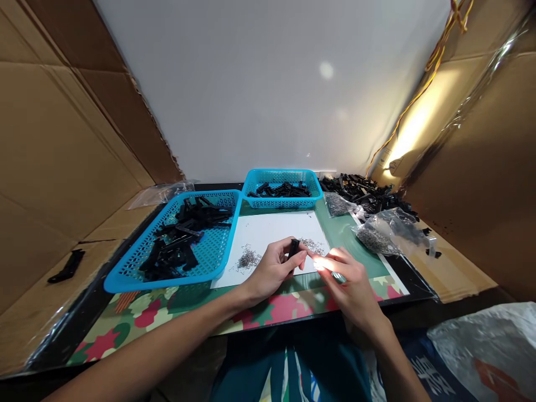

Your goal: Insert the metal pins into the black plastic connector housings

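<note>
In my left hand [274,267] is a small black plastic part [293,247], standing upright between thumb and fingers. My right hand [345,277] is close on its right, with thumb and fingertips pinched together under bright light; whatever sits in the pinch is too small to make out. Both hands are above a white sheet [276,226]. On that sheet lie two loose heaps of tiny metal pieces, like small springs or wires: one heap [248,258] left of my left hand, the other heap [312,244] just behind my fingers.
A large blue basket [226,254] of black parts stands at left, a smaller blue basket [282,203] behind. Black parts [360,190] are piled at back right, near plastic bags [377,237] of metal pieces. One black part [67,267] lies far left. Cardboard walls flank the table.
</note>
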Motion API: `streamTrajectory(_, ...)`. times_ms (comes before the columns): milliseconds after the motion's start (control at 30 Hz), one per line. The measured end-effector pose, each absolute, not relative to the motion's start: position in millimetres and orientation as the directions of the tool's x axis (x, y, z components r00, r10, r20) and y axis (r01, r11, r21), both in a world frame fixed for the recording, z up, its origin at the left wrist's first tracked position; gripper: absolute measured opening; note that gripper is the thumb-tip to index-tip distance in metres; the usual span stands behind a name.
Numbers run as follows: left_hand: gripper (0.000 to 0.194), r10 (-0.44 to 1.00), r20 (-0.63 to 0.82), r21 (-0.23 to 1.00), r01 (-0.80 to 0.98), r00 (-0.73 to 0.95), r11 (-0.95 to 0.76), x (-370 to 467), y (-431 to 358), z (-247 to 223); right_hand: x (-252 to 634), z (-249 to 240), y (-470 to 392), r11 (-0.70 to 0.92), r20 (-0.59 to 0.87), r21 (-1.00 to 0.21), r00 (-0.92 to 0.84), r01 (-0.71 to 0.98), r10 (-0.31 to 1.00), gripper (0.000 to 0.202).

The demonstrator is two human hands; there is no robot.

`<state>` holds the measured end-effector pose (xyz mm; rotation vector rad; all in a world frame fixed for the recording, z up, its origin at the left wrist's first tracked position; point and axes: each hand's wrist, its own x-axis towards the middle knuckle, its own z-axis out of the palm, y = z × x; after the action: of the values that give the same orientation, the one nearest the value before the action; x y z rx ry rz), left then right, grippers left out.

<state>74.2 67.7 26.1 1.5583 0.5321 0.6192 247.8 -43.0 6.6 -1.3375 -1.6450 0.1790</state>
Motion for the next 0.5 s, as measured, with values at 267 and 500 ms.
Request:
streamTrajectory(267,0.029,0.668,0.037,0.993,0.049,0.743,-0.109,73.3,68.0,27.0,247.8,7.6,-44.6,0.316,0.478,-0.786,0.198,0.532,0.856,0.024)
streamTrajectory(500,0.029,0.598,0.030,0.988,0.067,0.801,-0.139,74.7,64.5,32.3,239.3,5.7,-41.4,0.190,0.324,-0.902,0.318,0.389,0.891,0.020)
